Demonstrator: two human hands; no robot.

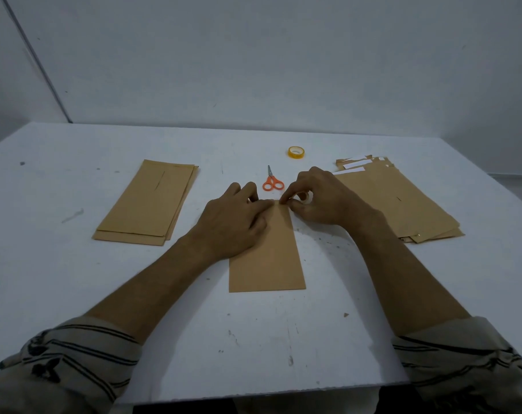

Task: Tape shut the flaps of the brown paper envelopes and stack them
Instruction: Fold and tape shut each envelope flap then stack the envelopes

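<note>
A brown paper envelope [268,264] lies lengthwise on the white table [283,339] in front of me. My left hand [234,219] presses flat on its upper left part, fingertips at the top edge. My right hand [319,198] has its fingers curled at the envelope's top right corner, with thumb and forefinger pinching at that edge. A pale ring that looks like a clear tape roll [305,196] shows inside the curl. The flap itself is hidden under my fingers. A stack of envelopes [147,201] lies at the left. A larger stack [400,204] with white strips on open flaps lies at the right.
Orange-handled scissors [273,182] lie just beyond my hands, blades pointing away. A yellow tape roll [296,152] sits further back. A grey wall [253,55] rises behind the table. The near table edge runs between my striped sleeves.
</note>
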